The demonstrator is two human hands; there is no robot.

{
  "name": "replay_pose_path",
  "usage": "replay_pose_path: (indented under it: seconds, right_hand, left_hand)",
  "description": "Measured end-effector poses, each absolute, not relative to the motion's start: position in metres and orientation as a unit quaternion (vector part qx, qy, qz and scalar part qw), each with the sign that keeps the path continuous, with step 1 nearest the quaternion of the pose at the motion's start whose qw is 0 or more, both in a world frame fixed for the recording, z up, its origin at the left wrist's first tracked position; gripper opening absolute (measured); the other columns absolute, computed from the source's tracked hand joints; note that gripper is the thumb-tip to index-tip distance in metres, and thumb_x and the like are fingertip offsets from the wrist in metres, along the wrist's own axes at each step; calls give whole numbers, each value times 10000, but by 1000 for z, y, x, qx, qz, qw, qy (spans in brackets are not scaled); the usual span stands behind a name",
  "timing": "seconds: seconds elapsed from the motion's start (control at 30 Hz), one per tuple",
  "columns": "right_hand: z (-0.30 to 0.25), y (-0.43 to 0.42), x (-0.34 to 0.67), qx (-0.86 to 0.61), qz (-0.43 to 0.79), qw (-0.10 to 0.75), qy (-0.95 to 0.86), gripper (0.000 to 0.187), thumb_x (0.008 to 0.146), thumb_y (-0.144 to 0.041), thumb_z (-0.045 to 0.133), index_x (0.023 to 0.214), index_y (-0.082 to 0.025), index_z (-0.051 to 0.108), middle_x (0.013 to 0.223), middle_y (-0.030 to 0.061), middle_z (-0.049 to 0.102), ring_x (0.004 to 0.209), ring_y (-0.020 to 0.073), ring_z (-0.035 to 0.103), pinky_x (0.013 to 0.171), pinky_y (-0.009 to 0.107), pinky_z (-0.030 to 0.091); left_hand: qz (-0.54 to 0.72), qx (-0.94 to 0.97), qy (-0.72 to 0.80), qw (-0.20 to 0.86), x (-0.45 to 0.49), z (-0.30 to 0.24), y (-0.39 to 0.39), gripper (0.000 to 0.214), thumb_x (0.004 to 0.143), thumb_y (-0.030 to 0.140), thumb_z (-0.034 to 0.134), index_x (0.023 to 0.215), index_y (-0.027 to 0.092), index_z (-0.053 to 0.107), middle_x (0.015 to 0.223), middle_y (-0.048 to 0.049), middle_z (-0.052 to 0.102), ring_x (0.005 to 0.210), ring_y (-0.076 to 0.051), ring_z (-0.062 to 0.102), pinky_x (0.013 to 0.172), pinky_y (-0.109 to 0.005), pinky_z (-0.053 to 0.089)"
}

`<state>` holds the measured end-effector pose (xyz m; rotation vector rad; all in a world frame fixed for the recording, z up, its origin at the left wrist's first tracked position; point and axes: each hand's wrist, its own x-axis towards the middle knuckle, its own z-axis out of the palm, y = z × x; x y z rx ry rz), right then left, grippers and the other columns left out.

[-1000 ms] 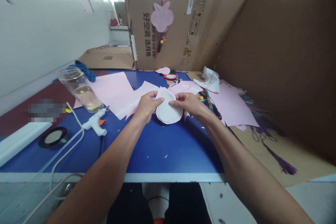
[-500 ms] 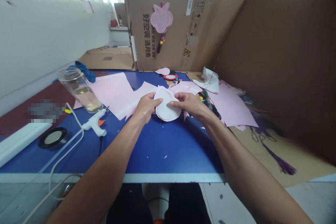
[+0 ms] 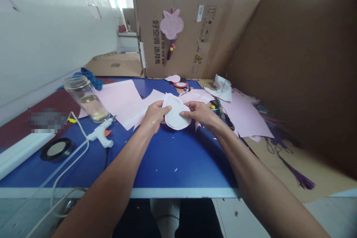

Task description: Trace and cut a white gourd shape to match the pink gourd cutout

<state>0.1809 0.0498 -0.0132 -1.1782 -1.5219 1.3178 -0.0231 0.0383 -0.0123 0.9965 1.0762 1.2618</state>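
Between my two hands, above the blue tabletop, is a rounded pink-and-white paper cutout (image 3: 177,117), its white face turned up and a pale pink rim showing around it. My left hand (image 3: 156,115) pinches its left edge, thumb on top. On the right edge my right hand (image 3: 200,113) grips it the same way, with the thumb laid over the white face. The fingers beneath the cutout are hidden. Pink paper sheets (image 3: 122,100) lie behind and left of my hands.
At the left are a glue gun (image 3: 100,134) with its cord, a roll of black tape (image 3: 57,149) and a glass jar (image 3: 87,100) of liquid. A purple tassel (image 3: 299,176) lies at right. Cardboard (image 3: 217,26) with a pink flower-shaped ornament (image 3: 171,25) stands behind.
The view has tilted up slightly, so the scene sits a little lower. Both hands keep their hold on the paper cutout, almost unmoved.
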Motion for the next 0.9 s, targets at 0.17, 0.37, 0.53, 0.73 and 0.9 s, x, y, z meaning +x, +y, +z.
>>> replay_pose_path:
  seconds: [0.17,0.37,0.53,0.73,0.9]
  right_hand:
    - [-11,48,179,-460,521,408,-592,211,770,-239,862,951,-203,760,775,27,775,637,167,659,571,274,482]
    - [-10,46,174,-464,528,425,-570,196,768,-180,856,934,-194,754,720,6,751,597,148,644,545,251,471]
    - [-8,45,172,-467,532,428,-561,223,794,-171,837,999,-194,750,747,10,764,606,153,659,564,262,503]
    - [-14,48,173,-467,509,438,-575,252,774,-240,867,1001,-205,764,857,34,796,717,178,696,635,280,542]
    - [-15,50,173,-463,470,465,-591,289,779,-354,841,1002,-193,755,851,40,782,704,176,685,643,291,544]
  left_hand:
    - [540,415,450,578,-24,-14,40,193,814,162,768,1004,145,738,734,-50,735,532,-162,654,483,-267,507]
    - [541,406,421,604,-23,-18,40,208,821,190,777,1019,126,761,844,-97,773,627,-179,695,591,-310,582]
    - [549,392,416,609,-23,-19,43,201,841,171,751,1035,122,757,841,-110,779,658,-201,709,606,-320,587]
    - [548,398,425,601,-23,-18,42,208,846,182,752,1044,124,773,815,-105,773,594,-185,674,568,-314,566]
    - [538,419,419,599,-19,-19,39,216,810,187,785,1014,115,791,801,-97,763,580,-170,654,568,-306,557]
